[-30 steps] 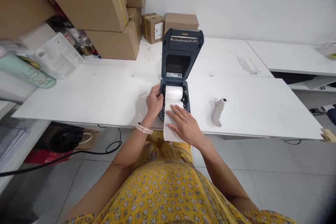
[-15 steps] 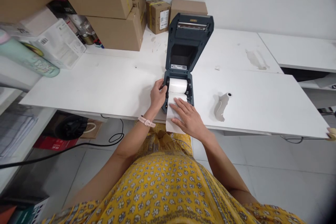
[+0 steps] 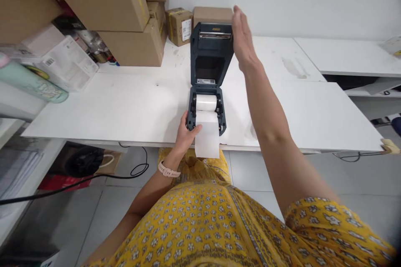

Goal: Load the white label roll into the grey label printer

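A dark blue-grey label printer (image 3: 223,110) stands at the table's front edge with its lid (image 3: 209,46) raised. Inside lies a white label roll (image 3: 206,102), and its paper strip (image 3: 207,139) runs forward over the front and hangs past the table edge. My left hand (image 3: 185,137) grips the printer's front left corner, its thumb lying on the strip's left edge. Up at the lid's top right edge is my right hand (image 3: 242,39), fingers stretched upward along the side and seemingly touching it. My right forearm hides most of a curled paper piece (image 3: 253,130).
Cardboard boxes (image 3: 130,48) are stacked behind on the left, with smaller boxes (image 3: 180,27) behind the printer. A mint bottle (image 3: 34,79) and a white box (image 3: 70,62) stand at the far left. A black cable (image 3: 103,172) hangs below the white table (image 3: 131,108).
My right hand has left the paper strip and gone up to the lid's right edge. My left hand has slid toward the printer's front corner, its thumb now on the strip.
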A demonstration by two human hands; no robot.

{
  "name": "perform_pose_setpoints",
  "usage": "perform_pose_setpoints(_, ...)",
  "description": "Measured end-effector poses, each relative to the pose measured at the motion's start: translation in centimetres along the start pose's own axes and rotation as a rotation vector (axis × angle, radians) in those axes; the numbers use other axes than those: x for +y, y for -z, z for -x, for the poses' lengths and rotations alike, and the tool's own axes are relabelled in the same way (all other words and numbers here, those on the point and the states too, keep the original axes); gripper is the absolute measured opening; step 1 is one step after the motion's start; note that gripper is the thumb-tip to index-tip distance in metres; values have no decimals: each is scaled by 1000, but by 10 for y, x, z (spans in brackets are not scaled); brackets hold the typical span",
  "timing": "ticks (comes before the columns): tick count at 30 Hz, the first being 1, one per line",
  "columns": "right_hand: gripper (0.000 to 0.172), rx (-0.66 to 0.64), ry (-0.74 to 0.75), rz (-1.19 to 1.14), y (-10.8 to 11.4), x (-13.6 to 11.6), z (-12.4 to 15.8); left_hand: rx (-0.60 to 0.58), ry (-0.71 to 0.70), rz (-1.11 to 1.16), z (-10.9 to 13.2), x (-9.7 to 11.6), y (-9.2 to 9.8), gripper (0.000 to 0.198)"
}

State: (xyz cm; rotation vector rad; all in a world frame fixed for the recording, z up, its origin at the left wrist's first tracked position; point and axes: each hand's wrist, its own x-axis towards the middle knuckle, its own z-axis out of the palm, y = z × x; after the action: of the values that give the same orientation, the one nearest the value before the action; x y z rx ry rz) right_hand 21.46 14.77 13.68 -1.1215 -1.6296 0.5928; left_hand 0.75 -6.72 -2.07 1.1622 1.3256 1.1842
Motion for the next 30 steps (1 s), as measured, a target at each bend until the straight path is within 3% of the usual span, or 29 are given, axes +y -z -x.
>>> perform_pose_setpoints(2, 77, -63, -77, -35, -7, 1, -22, 4, 10, 14, 1, -3, -1, 84)
perform_pose_setpoints(4, 82, -82, -52, -24, -8, -3, -13, -11, 3, 34, 2, -5, -1, 84)
perform_pose_setpoints(6, 76, -55, 43, 27, -4, -11, 24, -33, -8, 35, 2, -7, 0, 84)
perform_pose_setpoints(9, 57, -16, 128, 88, 1, -23, 104, -71, -11, 9, 3, -8, 4, 88)
perform_pose_setpoints(13, 40, 2, 101, 85, -11, -23, 200, -93, -29, 32, 9, -2, 10, 100)
perform_pose_setpoints(16, 37, 31, 36, 97, -25, -10, 238, -44, -12, 40, 10, 6, 11, 88)
perform_pose_setpoints(19, 46, 46, -93, 124, -34, 9, 252, -12, 42, 29, 5, 14, 8, 80)
perform_pose_setpoints(23, 88, -91, -349, -21, -37, 34, 254, -90, 67, 78, -4, 19, 4, 71)
perform_pose_setpoints(26, 99, -199, -481, -287, -37, 41, 255, -153, 16, 129, -6, 20, 5, 64)
perform_pose_setpoints(30, 103, -109, -557, -518, -38, 35, 256, -111, 4, 146, -6, 15, 6, 67)
